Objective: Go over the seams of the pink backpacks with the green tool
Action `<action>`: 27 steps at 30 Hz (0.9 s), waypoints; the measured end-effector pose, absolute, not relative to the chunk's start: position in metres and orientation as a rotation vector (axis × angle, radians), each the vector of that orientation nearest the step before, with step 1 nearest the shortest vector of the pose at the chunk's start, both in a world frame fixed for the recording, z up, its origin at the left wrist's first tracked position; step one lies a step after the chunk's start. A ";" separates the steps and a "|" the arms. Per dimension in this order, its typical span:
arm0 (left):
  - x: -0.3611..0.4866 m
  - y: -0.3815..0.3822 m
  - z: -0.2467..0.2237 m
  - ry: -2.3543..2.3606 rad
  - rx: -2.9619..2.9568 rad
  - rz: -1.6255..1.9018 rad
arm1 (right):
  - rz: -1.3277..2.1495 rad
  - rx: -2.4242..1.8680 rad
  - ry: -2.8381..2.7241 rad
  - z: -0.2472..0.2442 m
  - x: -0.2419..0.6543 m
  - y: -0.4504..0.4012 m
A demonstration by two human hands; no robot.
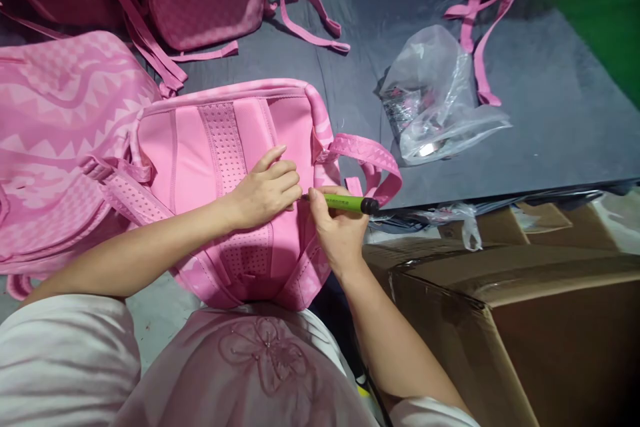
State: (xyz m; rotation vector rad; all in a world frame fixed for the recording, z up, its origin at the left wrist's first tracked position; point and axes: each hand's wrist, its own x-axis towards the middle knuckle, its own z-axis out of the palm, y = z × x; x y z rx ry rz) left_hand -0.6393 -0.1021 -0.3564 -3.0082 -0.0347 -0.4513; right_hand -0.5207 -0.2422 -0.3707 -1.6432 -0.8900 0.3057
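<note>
Across the pink backpack (190, 160), the left hand's (265, 193) fingers lie curled; the right hand's (340, 223) grip a green marker (345, 203), its tip barely discernible.

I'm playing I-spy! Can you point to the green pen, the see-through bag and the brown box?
Green pen (345, 203): head view, barrel.
Clear bag (433, 67): head view, upper part.
Brown box (450, 327): head view, side.

Print on the green marker (344, 203) is too small to read. The left edge cuts off a patterned backpack (65, 140), the right a cardboard box (445, 327).
</note>
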 end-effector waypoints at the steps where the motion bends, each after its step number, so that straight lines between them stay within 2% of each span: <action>1: -0.639 -0.103 -0.356 -0.046 -3.022 -0.442 | 0.300 -1.664 -0.908 -0.371 -0.520 -0.242; 7: -0.640 -0.105 -0.356 -0.135 -3.162 -0.375 | 0.307 -1.722 -0.959 -0.373 -0.514 -0.240; 16: -0.642 -0.104 -0.361 -0.121 -3.162 -0.455 | 0.280 -1.730 -0.958 -0.377 -0.514 -0.238; 23: -0.643 -0.104 -0.360 -0.141 -3.138 -0.332 | 0.299 -1.748 -0.948 -0.379 -0.513 -0.238; 27: -0.642 -0.104 -0.362 -0.124 -3.149 -0.448 | 0.295 -1.731 -0.929 -0.378 -0.513 -0.237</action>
